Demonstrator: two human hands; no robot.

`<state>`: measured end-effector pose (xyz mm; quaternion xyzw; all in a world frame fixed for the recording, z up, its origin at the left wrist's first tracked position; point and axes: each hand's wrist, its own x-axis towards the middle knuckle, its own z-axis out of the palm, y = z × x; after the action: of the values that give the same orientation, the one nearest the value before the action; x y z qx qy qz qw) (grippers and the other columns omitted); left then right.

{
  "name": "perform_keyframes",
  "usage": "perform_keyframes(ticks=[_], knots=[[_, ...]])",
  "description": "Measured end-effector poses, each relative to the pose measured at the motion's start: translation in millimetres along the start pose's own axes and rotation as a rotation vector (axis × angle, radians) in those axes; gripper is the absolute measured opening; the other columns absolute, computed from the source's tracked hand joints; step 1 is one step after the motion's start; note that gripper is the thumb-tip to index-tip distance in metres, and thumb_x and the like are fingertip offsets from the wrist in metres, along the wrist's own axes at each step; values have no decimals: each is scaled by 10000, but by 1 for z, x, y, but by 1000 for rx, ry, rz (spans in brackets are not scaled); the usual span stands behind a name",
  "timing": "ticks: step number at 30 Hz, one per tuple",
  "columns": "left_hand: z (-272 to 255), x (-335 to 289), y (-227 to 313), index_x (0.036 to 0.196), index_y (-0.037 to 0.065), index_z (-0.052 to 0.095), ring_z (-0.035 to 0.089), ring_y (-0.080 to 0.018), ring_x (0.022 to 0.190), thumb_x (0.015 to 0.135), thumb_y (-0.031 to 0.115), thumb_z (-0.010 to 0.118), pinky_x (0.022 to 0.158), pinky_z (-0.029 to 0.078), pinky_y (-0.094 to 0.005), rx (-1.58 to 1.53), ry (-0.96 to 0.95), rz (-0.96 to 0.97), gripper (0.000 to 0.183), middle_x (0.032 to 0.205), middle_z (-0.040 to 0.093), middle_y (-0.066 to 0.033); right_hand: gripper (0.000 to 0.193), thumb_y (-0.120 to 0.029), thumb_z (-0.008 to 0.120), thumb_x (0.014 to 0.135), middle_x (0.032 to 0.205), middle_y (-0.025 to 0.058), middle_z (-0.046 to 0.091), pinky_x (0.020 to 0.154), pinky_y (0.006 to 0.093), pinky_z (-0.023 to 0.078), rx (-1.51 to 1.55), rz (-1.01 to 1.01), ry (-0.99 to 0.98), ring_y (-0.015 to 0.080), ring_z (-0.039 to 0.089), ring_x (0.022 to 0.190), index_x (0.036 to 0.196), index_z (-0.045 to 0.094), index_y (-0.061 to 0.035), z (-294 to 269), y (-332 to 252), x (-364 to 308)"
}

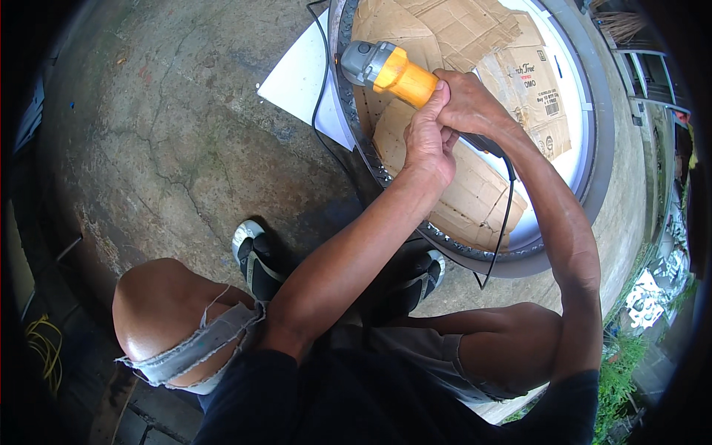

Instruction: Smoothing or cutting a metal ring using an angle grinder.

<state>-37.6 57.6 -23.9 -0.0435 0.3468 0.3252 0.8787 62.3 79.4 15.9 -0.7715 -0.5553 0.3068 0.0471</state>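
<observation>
Both my hands are closed on a yellow angle grinder (404,78) with a grey metal head. My right hand (475,107) wraps round the rear of its body from above. Pressed against the body just in front and below is my left hand (432,141), its thumb lying along the yellow housing. The grinder's head is over the left side of a large grey ring-shaped rim (354,122); I cannot make out the disc or whether it touches. Pieces of brown cardboard (437,196) cover the white surface inside the rim.
A black power cord (508,200) hangs from the grinder's rear and loops over the rim. Another length of dark cord (319,104) crosses a white sheet (304,85) on the concrete floor (163,133). My shoes (256,256) stand near the rim. Yellow cable (46,348) lies far left.
</observation>
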Motion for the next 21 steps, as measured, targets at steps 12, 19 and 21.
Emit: perform_keyframes(ticks=[12, 19, 21], knots=[[3, -4, 2, 1268, 115, 533, 553, -231, 1161, 791, 447, 790, 1067, 373, -392, -5, -16, -27, 636, 1182, 621, -76, 392, -180, 699, 654, 907, 239, 689, 770, 432, 550, -60, -10, -27, 389, 684, 868, 990, 644, 14, -8, -3, -1], [1, -4, 1, 1273, 103, 528, 553, -239, 1163, 784, 449, 796, 1075, 365, -399, -15, -27, -12, 656, 1170, 622, -83, 404, -187, 701, 643, 913, 239, 689, 779, 432, 551, -47, -7, -38, 389, 683, 877, 993, 647, 9, -8, -2, -3], [1, -5, 3, 1275, 104, 527, 553, -241, 1165, 782, 449, 797, 1079, 361, -402, -10, -27, -3, 659, 1170, 623, -83, 410, -186, 699, 641, 914, 240, 688, 775, 433, 552, -49, -4, 5, 385, 684, 877, 998, 648, 8, -2, -4, -2]])
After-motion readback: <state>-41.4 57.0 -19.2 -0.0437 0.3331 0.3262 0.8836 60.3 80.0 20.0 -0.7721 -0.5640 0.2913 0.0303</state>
